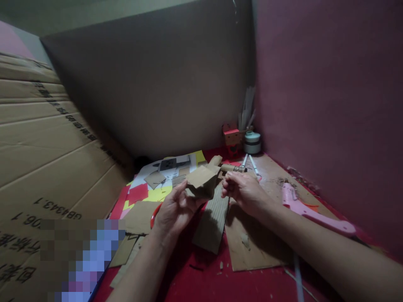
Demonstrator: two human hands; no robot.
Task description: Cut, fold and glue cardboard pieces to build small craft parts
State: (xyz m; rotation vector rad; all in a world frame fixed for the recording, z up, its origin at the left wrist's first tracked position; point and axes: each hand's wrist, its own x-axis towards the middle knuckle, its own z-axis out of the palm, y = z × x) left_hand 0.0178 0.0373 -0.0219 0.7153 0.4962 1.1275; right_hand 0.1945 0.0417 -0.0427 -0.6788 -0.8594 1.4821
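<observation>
My left hand (pixel 179 205) grips a small folded cardboard piece (pixel 201 178) that looks like a box with a rolled tab at its far end. Close to its right side, my right hand (pixel 241 186) is closed in a pinch; whatever lies between the fingertips is too small to make out. Below both hands lies a strip of corrugated cardboard (pixel 212 226) with its ridges showing. A flat cardboard sheet (pixel 252 247) rests under my right forearm. Part of a red ring-shaped handle (pixel 153 214) shows beside my left wrist.
A pink glue gun (pixel 317 216) lies at the right. Behind stand a small cardboard figure (pixel 232 138) with a red top and a teal jar (pixel 252 142). Two white pens (pixel 253 165) lie before them. Paper scraps (pixel 138 192) cover the left. A large cardboard panel (pixel 47 159) rises at left.
</observation>
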